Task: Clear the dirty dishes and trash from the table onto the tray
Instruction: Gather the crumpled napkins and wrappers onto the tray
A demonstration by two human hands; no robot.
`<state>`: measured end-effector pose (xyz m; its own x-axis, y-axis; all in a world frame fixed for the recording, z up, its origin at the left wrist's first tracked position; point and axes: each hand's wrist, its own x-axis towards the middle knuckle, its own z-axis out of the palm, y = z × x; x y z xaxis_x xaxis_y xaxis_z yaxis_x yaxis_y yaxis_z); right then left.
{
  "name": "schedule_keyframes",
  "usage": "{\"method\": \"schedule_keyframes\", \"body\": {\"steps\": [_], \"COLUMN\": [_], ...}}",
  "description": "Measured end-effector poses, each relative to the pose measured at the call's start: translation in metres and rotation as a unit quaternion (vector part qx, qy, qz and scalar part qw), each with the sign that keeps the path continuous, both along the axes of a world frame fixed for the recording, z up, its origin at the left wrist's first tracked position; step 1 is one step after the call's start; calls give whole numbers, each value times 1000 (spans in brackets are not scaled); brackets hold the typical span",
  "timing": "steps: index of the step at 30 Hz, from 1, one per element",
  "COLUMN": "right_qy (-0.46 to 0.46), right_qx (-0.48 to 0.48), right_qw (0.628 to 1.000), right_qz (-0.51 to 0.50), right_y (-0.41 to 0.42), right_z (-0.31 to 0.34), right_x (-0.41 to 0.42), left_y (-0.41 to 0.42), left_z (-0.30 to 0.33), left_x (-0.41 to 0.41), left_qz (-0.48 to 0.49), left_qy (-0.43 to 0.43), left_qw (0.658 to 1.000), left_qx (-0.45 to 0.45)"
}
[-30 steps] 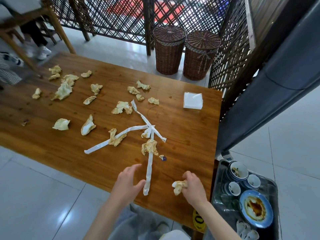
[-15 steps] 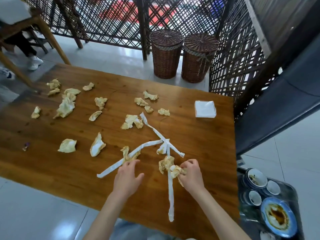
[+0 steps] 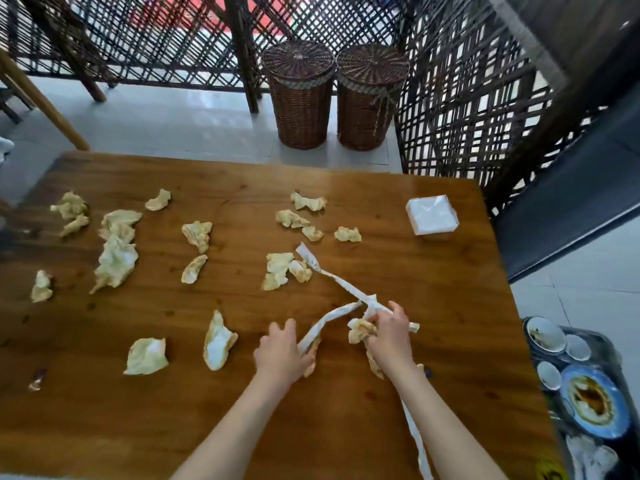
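While crumpled, stained napkins lie scattered across the wooden table, a person's right hand grips a wad of soiled tissue and the crossing white paper strips, fingers curled round them; just beside it the left hand pinches one strip and a scrap near the table's front edge, well apart from the tray of dirty dishes on the right
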<state>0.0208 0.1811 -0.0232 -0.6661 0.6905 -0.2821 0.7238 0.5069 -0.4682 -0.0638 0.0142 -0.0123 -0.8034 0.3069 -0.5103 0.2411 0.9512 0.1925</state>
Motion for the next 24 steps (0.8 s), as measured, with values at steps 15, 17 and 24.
{"method": "schedule_keyframes", "body": {"steps": [15, 17, 24], "right_qy": [-67, -51, 39], "right_qx": [38, 9, -43], "right_qw": [994, 997, 998], "right_qz": [74, 60, -7], "right_y": [-2, -2, 10], "right_z": [-18, -18, -13], "right_x": [9, 7, -14], "left_y": [7, 6, -12], "left_z": [-25, -22, 2], "left_x": [0, -5, -46], "left_qz": [43, 57, 146], "left_qy": [-23, 3, 82], "left_qw": [998, 997, 981], "left_qx": [42, 60, 99]}}
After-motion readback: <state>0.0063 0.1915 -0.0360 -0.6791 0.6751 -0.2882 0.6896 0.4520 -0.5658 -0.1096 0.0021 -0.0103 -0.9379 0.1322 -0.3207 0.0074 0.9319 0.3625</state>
